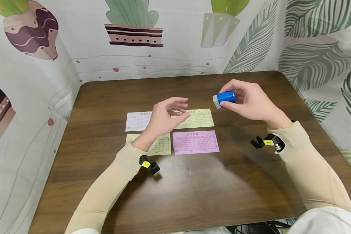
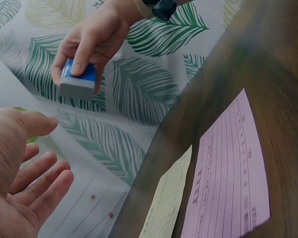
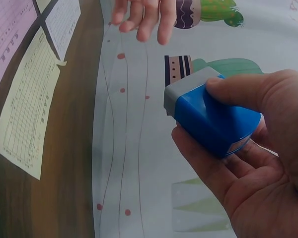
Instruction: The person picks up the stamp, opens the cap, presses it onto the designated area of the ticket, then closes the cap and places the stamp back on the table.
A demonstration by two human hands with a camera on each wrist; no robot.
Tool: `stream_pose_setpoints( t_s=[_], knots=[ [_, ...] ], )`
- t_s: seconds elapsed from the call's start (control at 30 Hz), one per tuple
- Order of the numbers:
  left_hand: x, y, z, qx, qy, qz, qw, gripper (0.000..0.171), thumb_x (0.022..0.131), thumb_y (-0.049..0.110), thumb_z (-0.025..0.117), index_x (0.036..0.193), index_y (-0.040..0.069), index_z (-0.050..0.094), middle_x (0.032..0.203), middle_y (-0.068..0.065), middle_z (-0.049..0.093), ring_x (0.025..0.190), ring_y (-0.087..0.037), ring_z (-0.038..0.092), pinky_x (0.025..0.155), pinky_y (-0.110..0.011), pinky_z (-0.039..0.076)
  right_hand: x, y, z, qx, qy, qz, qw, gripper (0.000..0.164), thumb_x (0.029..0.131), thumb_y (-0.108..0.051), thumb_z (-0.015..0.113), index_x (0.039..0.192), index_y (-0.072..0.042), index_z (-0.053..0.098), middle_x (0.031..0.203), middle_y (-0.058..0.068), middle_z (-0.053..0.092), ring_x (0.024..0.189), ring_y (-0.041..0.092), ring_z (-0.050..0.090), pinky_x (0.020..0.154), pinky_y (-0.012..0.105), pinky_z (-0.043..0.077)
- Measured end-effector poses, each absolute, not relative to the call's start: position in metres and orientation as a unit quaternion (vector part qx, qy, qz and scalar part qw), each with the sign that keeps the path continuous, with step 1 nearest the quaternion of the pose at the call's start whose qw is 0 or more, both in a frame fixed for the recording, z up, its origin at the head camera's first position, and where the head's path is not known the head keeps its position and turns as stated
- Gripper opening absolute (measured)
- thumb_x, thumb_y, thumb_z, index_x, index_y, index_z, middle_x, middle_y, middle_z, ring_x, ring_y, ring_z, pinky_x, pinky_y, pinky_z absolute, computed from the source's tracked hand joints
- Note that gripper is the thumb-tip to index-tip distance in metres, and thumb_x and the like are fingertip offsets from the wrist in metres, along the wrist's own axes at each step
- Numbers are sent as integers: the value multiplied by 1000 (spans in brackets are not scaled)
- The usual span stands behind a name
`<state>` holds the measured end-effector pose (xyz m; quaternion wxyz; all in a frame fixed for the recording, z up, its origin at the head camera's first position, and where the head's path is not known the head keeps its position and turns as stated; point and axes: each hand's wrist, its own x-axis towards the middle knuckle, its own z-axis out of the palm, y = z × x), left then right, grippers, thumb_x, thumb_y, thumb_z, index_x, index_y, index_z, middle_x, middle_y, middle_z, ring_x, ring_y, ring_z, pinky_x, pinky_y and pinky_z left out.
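A blue stamp with a grey cap is held up over the back right of the table. My right hand grips it between thumb and fingers, the grey end pointing left. In the right wrist view, the thumb presses on the top of the stamp, and a small label shows on its far end. My left hand hovers over the paper slips with its fingers loosely extended, holding nothing. Beneath it lie a white slip and a yellow slip, both partly covered.
Another yellow slip and a pink slip complete a two-by-two layout on the brown wooden table. A patterned cloth with plant prints hangs behind the table and along its sides.
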<state>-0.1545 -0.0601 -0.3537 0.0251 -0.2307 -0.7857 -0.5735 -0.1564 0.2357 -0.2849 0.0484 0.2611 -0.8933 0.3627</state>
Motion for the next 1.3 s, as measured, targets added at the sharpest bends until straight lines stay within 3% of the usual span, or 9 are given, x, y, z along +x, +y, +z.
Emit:
stream_pose_setpoints(
  t_s=[0.4,0.77,1.1,1.3],
  knots=[
    [-156,-28,-352,-252,-775,-580,22,45,83,23,81,125,18,66,111,-3,76,93,-9,73,85,-24,61,-157,221,-288,292,-881,371,35,31,80,-10,82,106,-18,67,95,-1,74,76,5,71,71,14,59],
    [-154,-14,-350,-264,-751,-604,33,40,82,25,82,119,14,70,103,-6,77,90,-13,74,86,-41,62,-157,215,-291,311,-867,389,20,29,79,-12,83,103,-20,69,92,-3,75,75,5,73,76,19,60],
    [-151,-12,-350,-261,-763,-590,46,33,83,25,81,112,12,73,101,-5,78,89,-9,74,83,-28,62,-155,213,-294,321,-865,385,27,29,79,-15,84,103,-22,70,93,-7,72,73,6,69,73,19,61],
    [-149,-10,-346,-259,-771,-581,45,32,84,26,80,112,12,73,101,-4,78,89,-9,74,83,-29,62,-153,214,-290,319,-863,391,31,29,78,-13,84,102,-22,71,92,-6,72,73,5,70,73,19,61]
  ],
)
